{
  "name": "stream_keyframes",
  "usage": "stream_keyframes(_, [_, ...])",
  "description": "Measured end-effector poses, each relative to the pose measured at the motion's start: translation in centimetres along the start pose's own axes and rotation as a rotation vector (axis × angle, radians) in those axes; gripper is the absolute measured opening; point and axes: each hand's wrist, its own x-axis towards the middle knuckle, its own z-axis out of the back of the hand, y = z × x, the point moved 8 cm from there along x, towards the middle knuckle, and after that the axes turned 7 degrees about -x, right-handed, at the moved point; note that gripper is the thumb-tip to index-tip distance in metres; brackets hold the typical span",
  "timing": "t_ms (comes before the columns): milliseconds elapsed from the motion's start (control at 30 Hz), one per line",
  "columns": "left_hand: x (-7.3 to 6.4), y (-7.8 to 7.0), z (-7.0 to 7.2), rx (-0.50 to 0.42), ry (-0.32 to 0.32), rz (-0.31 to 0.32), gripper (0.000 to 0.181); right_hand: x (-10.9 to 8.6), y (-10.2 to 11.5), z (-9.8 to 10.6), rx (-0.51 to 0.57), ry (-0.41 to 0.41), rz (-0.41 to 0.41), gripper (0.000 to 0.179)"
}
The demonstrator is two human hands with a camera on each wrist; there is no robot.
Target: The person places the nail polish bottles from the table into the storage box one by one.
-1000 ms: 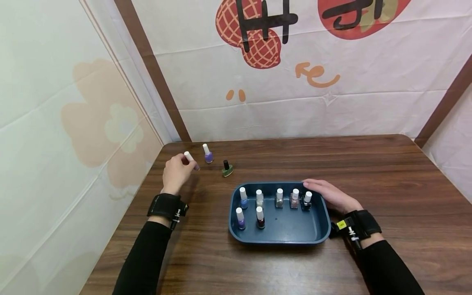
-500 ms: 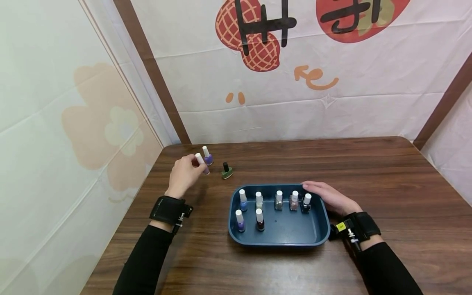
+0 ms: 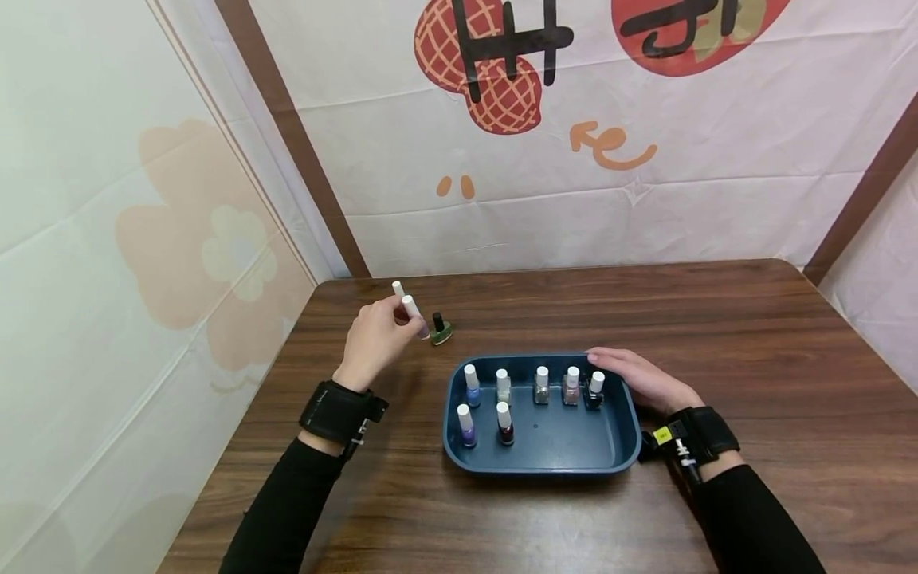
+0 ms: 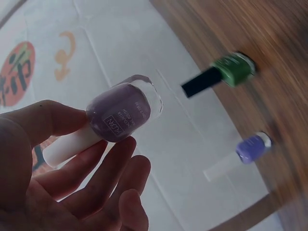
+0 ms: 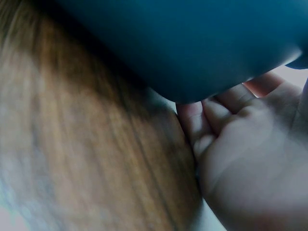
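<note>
Left of the tray [image 3: 574,448], left hand [image 3: 376,339] is bringing 1 pinched mauve bottle [image 4: 118,113] closer; right hand [image 3: 643,379], unclenched, is touching tray rim.

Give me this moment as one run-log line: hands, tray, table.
left hand: holds mauve bottle | right hand: touches tray | in tray: seven bottles | on table: green bottle, violet bottle

Soft, even light fills the head view, leaving a pale sheen on the tabletop [image 3: 531,522] at bottom centre and a faint shadow beside the black left sleeve [image 3: 283,506]. In the left wrist view I see the left hand [image 4: 86,195] dim against brighter white cloth [image 4: 175,154]. The right wrist view blurs the blue tray [image 5: 192,43], with glare at lower left.
</note>
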Motion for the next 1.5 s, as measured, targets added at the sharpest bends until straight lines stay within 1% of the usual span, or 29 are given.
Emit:
stream_keyframes(200, [-0.5,-1.7,-0.3,-0.012,0.005,-0.029,0.018,0.1,0.1,0.1,0.0,0.0,0.021,0.066])
stream_keyframes(400, [-1.1,-3.2,-0.9,-0.025,0.039,-0.061,0.014,0.0,-0.1,0.2,0.001,0.005,0.028,0.066])
stream_keyframes(600, [-1.7,-4.6,-1.6,-0.009,0.058,-0.109,0.014,0.0,-0.1,0.1,0.002,0.011,0.025,0.065])
stream_keyframes(733, [-2.0,-5.8,-2.0,0.012,0.072,-0.148,0.013,0.0,-0.1,0.1,0.001,0.009,0.016,0.065])
stream_keyframes(900, [-2.5,-7.4,-2.6,0.013,0.098,-0.202,0.013,0.1,0.0,0.1,0.001,0.006,0.023,0.064])
stream_keyframes(1100, [-3.1,-8.5,-3.6,0.022,0.125,-0.246,0.012,0.3,0.1,0.1,0.005,0.012,0.035,0.064])
stream_keyframes(1200, [-3.4,-9.1,-4.1,0.025,0.139,-0.264,0.011,0.3,0.0,0.1,0.017,0.011,0.027,0.064])
stream_keyframes(1333, [-3.6,-9.8,-4.7,0.034,0.157,-0.282,0.01,0.4,-0.1,0.2,0.01,0.003,0.024,0.065])
stream_keyframes(1500, [-3.9,-10.8,-5.5,0.048,0.199,-0.293,0.011,0.2,-0.1,0.3,0.005,-0.002,0.027,0.065])
